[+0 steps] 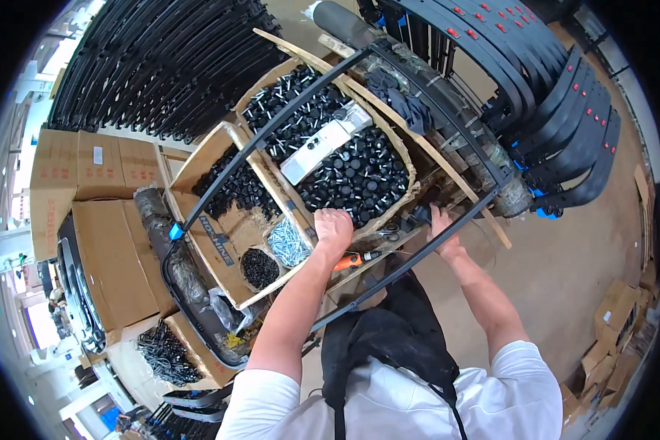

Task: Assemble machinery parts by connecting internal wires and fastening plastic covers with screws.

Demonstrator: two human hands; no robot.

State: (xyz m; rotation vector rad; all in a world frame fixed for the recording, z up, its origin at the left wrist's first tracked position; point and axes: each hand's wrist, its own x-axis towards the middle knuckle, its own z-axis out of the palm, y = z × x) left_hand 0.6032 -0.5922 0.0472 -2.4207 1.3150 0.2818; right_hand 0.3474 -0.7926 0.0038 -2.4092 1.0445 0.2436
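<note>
Left hand (333,229) rests fisted on the cardboard box (400,192) rim, seemingly bracing, while right hand (441,227) at three o'clock clamps the black frame (359,95), steadying it

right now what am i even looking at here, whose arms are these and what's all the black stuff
There is one picture, taken by a wide fisheye camera worn on a person's head, looking down, so straight edges bend. The two bare arms are that person's own. The left hand rests at the edge of a cardboard box full of small black parts. The right hand grips a long black frame that loops over the boxes. An orange tool lies just below the left hand. More black frames are stacked behind.
</note>
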